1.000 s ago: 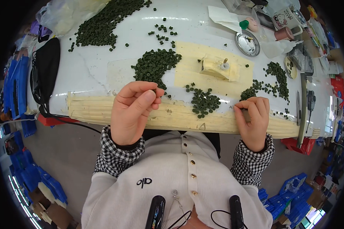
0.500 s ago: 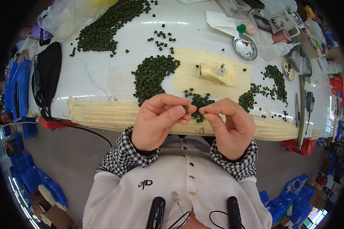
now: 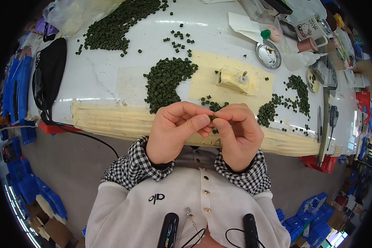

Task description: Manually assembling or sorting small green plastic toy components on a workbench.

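Observation:
My left hand (image 3: 172,129) pinches a small dark green piece (image 3: 212,118) between thumb and forefinger, above the table's front edge. My right hand (image 3: 240,134) is closed in a pinch too, its thumb and forefinger meeting the left fingertips at that piece. The fingertips cover most of it, so its exact shape is hidden. A few loose green pieces (image 3: 213,106) lie just beyond and partly behind my fingers. To the left is a heap of the same small spool-shaped pieces (image 3: 165,80); a smaller group (image 3: 267,112) lies to the right.
A tape-covered block (image 3: 234,81) with a short peg stands on yellowish tape beyond my hands. Further heaps lie far left (image 3: 111,35) and right (image 3: 298,89). Around the right side are a round metal dish (image 3: 268,54), a mug (image 3: 309,28) and tweezers (image 3: 319,124). A black bag (image 3: 51,76) sits left.
My right hand has moved left, bringing its fingertips from a small gap into contact with the left fingertips at the green piece. The left hand has barely shifted.

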Available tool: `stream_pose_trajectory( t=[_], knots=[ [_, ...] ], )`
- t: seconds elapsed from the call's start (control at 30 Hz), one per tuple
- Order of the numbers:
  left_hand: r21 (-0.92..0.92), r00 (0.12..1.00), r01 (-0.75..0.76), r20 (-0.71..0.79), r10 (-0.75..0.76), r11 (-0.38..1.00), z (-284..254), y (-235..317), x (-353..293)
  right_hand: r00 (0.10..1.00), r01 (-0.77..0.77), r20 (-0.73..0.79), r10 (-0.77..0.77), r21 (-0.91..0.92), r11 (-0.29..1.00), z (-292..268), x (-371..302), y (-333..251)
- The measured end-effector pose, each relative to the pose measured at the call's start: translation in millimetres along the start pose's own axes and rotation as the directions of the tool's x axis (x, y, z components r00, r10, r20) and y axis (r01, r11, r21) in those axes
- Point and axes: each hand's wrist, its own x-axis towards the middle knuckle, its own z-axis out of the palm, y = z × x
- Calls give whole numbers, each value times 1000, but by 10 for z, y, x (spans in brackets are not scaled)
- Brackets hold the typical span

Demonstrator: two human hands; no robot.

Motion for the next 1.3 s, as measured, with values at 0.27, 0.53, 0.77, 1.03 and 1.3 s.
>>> stream_pose_trajectory(
  t=[0.27, 0.53, 0.77, 1.03, 1.3],
  knots=[
    [-13, 997, 75, -9, -75, 997, 17, 6, -6, 994, 89, -62, -93, -74, 993, 27, -42, 72],
    [-31, 991, 134, -14, -135, 990, 23, 57, -3, 989, 151, 12, -151, -128, 980, -16, -49, 93],
    [-54, 977, 205, -42, -208, 977, 35, 119, -5, 961, 276, 92, -261, -276, 921, -54, -46, 61],
    [195, 998, 9, -59, 3, 981, 63, 114, -17, 964, 133, 241, -110, -79, 988, -151, -28, 16],
    [197, 999, 3, -37, 4, 980, 64, 136, 17, 966, 148, 225, -126, -83, 986, -151, -43, 30]
  ],
)
